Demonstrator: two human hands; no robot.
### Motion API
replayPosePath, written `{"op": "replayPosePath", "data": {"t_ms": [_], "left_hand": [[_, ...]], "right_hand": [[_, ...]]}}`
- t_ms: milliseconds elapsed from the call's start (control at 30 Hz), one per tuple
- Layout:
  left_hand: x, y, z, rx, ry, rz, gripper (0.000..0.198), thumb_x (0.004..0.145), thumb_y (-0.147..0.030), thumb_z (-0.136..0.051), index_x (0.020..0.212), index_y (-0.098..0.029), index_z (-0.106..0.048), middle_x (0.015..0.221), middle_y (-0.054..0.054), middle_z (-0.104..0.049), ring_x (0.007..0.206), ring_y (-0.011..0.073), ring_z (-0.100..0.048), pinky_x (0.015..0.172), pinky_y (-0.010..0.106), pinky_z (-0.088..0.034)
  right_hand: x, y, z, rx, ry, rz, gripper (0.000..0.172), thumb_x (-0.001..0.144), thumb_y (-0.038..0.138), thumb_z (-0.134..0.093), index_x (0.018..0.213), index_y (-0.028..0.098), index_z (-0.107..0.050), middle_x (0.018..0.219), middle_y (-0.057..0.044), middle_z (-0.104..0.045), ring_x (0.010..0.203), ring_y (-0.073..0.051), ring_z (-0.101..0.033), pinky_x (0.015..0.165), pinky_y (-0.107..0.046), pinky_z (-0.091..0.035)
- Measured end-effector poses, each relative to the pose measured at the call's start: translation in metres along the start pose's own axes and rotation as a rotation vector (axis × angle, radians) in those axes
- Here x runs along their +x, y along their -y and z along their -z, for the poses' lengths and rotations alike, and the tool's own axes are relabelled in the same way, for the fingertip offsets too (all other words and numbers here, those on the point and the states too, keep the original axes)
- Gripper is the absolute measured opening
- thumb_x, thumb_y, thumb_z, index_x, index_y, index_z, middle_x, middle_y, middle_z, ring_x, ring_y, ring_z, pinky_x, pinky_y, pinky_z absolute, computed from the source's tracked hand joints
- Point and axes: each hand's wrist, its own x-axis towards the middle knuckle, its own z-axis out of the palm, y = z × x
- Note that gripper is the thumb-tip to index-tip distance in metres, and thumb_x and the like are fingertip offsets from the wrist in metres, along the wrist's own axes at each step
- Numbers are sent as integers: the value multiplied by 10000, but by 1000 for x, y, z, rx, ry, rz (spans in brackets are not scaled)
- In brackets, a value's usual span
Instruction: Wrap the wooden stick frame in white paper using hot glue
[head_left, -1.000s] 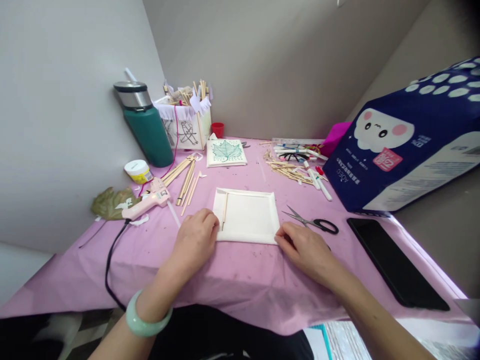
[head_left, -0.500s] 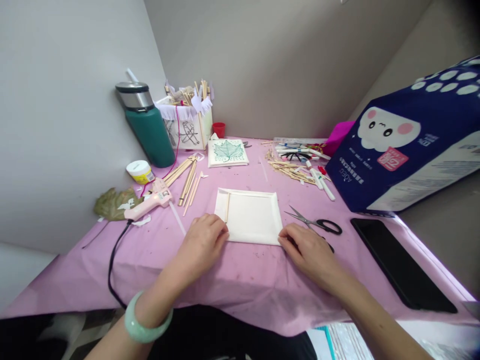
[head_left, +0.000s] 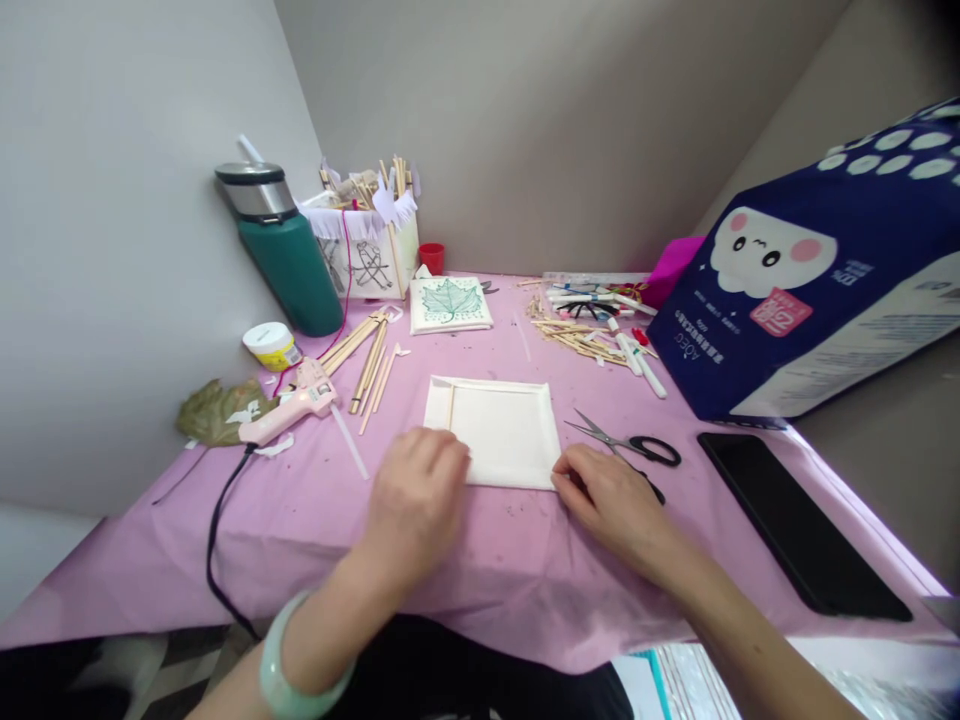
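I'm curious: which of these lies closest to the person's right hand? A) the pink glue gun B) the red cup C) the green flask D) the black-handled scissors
D: the black-handled scissors lie just beyond the right hand, nearer to it than the other three.

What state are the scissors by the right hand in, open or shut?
Open: the two blades of the scissors spread in a narrow V at the tips, lying beside the right hand.

One left hand (head_left: 416, 505) at 7 o'clock, one right hand (head_left: 611, 500) at 5 o'clock, one white square panel (head_left: 506, 432) at 6 o'clock, one pair of scissors (head_left: 656, 451) at 4 o'clock, one phone (head_left: 795, 525) at 4 o'clock, one glue gun (head_left: 289, 412) at 9 o'clock
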Motion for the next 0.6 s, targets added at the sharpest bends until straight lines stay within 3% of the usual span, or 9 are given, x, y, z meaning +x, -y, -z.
{"op": "replayPosePath", "data": {"t_ms": [67,133,333,433,533,600], "left_hand": [[-11,-17,-9,-64,46,-155,241,887,-144,-451,1070,-131,-608,1105,121,-649,1020,248,-572,900,416,-465],[-20,-27,-21,-45,121,-198,317,905,-212,-469,1184,-100,-569,1221,126,-619,1133,269,-544,979,441,-433],[-27,-27,-35,-7,219,-175,397,950,-318,-408,1269,-116,-532,1318,92,-569,1212,261,-515,1060,468,-364],[-25,-25,-32,-18,239,-161,398,955,-325,-397,1271,-127,-536,1321,81,-569,1218,259,-514,1071,478,-347],[-25,-26,-31,-24,245,-160,399,954,-320,-396,1272,-127,-539,1316,85,-572,1213,264,-520,1068,486,-349],[-25,-27,-31,-29,234,-165,400,950,-317,-403,1268,-117,-542,1311,94,-575,1211,267,-523,1063,492,-355]], "right_hand": [[0,1,0,3,8,-12,128,849,169,-463,741,204,-521,724,-15,-614,683,-176,-564,618,-288,-354],[0,1,-2,1,11,-24,123,855,177,-461,750,200,-521,726,-19,-618,694,-181,-571,632,-295,-362],[0,-7,-8,9,-32,-65,108,889,220,-463,819,194,-542,774,-25,-632,736,-195,-586,676,-320,-395],[-2,-7,-6,90,-180,-115,115,909,260,-474,911,190,-565,823,-34,-641,755,-192,-592,683,-318,-426],[-10,6,-9,84,-335,17,148,930,237,-448,960,176,-580,906,-68,-628,865,-206,-574,774,-342,-443],[-17,20,-16,65,-282,191,169,924,186,-445,1017,165,-584,958,-85,-618,916,-212,-552,815,-347,-446]]}}
